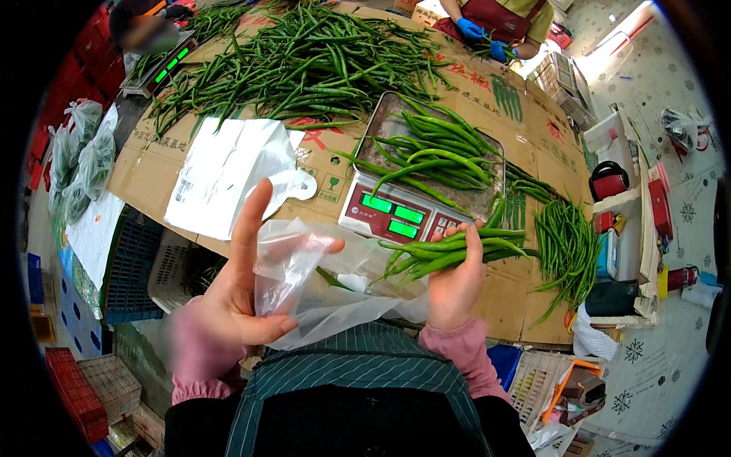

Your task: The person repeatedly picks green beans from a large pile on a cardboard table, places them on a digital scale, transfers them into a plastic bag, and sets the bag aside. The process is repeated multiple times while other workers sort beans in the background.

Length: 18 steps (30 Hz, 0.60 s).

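Observation:
My left hand (245,285), fingers spread, is at the left side of a clear plastic bag (342,303); some of its fingers lie behind or inside the film. In my right hand (457,285) is a bunch of long green chili peppers (451,251), tips pointing left over the bag. Just beyond stands a red and white digital scale (388,214) with lit green displays. More green peppers (440,154) lie on its metal tray (377,123). A stack of white plastic bags (220,177) lies left of the scale.
A large heap of green peppers (320,57) covers the back of the cardboard-covered table (542,137). Another bundle of peppers (568,251) lies at right. Filled plastic bags (85,160) are at far left, near a second scale (160,68). A person with blue gloves (471,28) works across the table.

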Each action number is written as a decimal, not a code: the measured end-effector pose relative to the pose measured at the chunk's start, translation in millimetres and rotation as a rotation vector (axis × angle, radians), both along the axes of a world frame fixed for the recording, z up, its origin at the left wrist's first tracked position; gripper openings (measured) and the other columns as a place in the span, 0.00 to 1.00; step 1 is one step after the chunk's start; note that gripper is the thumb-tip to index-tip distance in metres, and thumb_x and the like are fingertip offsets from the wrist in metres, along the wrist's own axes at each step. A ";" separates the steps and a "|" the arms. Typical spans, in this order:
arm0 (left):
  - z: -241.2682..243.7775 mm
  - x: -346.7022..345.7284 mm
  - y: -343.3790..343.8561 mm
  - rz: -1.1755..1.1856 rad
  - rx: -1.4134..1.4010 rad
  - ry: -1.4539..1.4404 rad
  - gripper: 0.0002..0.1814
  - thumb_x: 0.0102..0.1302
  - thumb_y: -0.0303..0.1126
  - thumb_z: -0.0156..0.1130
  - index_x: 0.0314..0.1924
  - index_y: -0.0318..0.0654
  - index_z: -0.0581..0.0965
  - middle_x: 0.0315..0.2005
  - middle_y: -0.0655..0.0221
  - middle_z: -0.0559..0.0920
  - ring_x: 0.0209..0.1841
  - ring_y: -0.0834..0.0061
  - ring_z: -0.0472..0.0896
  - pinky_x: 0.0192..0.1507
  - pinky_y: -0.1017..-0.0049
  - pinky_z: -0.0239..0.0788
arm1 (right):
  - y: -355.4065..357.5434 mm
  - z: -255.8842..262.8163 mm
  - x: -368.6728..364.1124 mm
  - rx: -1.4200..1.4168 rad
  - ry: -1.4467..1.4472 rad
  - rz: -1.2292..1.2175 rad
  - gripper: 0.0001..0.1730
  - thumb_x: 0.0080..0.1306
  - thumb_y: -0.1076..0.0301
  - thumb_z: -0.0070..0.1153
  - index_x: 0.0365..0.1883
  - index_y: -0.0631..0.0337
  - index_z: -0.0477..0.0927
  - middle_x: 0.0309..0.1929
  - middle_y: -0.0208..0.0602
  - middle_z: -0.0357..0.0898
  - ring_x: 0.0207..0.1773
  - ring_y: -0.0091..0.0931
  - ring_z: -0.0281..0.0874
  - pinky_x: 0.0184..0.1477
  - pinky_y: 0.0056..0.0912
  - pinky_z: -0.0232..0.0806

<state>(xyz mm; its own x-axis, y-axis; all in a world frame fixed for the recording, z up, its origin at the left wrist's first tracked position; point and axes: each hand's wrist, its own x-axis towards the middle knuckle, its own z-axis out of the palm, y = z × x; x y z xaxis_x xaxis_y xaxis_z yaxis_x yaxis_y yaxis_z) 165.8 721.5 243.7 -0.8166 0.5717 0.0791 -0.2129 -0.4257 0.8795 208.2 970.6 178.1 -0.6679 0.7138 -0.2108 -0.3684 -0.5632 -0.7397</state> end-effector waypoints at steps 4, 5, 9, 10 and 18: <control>-0.9 -5.1 3.7 0.052 0.127 0.073 0.68 0.45 0.15 0.65 0.71 0.60 0.26 0.62 0.39 0.64 0.27 0.84 0.77 0.33 0.83 0.68 | -16.7 -11.7 15.3 0.879 -0.039 0.085 0.08 0.63 0.78 0.51 0.40 0.61 0.71 0.37 0.35 0.75 0.40 0.25 0.75 0.45 0.31 0.70; -2.3 -7.5 3.2 0.062 0.149 0.105 0.68 0.46 0.15 0.65 0.71 0.61 0.26 0.63 0.39 0.62 0.25 0.87 0.75 0.30 0.85 0.67 | -13.8 -20.9 23.5 1.042 -0.043 0.163 0.09 0.62 0.79 0.51 0.41 0.62 0.69 0.38 0.38 0.74 0.40 0.25 0.75 0.44 0.31 0.70; -6.5 -16.8 -7.2 0.055 0.193 0.197 0.66 0.48 0.16 0.62 0.71 0.62 0.24 0.64 0.37 0.61 0.23 0.91 0.73 0.30 0.87 0.64 | -11.3 -28.5 52.3 1.209 -0.006 0.439 0.16 0.53 0.86 0.56 0.38 0.62 0.69 0.39 0.41 0.75 0.42 0.29 0.77 0.47 0.33 0.71; -9.1 -18.1 -9.3 0.056 0.188 0.212 0.66 0.48 0.16 0.62 0.71 0.62 0.24 0.64 0.37 0.60 0.24 0.91 0.74 0.30 0.87 0.64 | -13.6 -18.2 51.7 1.188 0.110 0.423 0.19 0.53 0.86 0.54 0.41 0.62 0.68 0.38 0.42 0.74 0.41 0.30 0.77 0.46 0.35 0.72; -3.6 -6.9 -3.9 -0.078 0.149 0.266 0.66 0.47 0.18 0.62 0.71 0.57 0.24 0.65 0.41 0.60 0.61 0.65 0.69 0.51 0.77 0.63 | -38.0 35.6 17.3 0.128 0.337 0.124 0.23 0.67 0.72 0.51 0.58 0.58 0.60 0.40 0.33 0.70 0.40 0.25 0.71 0.41 0.37 0.72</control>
<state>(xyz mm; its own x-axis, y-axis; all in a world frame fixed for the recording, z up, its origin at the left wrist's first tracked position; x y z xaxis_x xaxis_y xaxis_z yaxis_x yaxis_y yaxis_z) 158.9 717.6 240.1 -0.7100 0.5982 0.3716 -0.0211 -0.5455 0.8378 225.4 932.6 213.7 -0.7673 0.6297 0.1214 -0.5383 -0.5296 -0.6555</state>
